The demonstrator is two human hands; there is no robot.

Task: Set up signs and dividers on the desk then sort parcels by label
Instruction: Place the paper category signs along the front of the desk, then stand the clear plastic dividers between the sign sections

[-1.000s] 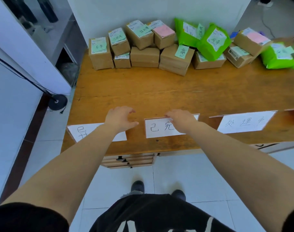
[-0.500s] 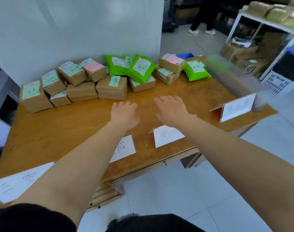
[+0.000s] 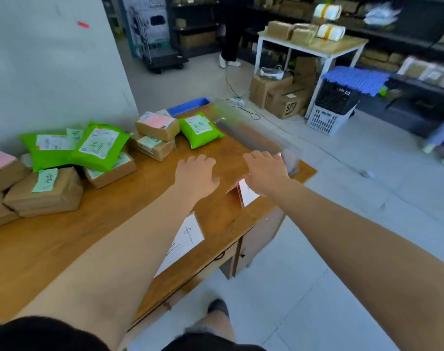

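At the far left of the frame your brown parcel boxes [image 3: 42,192] sit stacked on the table [image 3: 107,219], with green mailer bags [image 3: 76,148] lying on top of them. Further right, two more boxes [image 3: 156,136] are stacked beside another green bag [image 3: 199,130], with a blue tray [image 3: 188,106] behind them at the table's far edge. Your left hand [image 3: 196,174] hovers palm down over the bare wood at mid-frame, fingers spread and relaxed, its grip holding nothing. Below it, near the front edge, a white sign [image 3: 184,240] is partly covered by your forearm. Your right hand [image 3: 266,171] is also loose and empty, fingers extended above a folded sign [image 3: 243,192] standing near the table's right end. Just past it lies a blurred clear divider [image 3: 256,138] along the right edge
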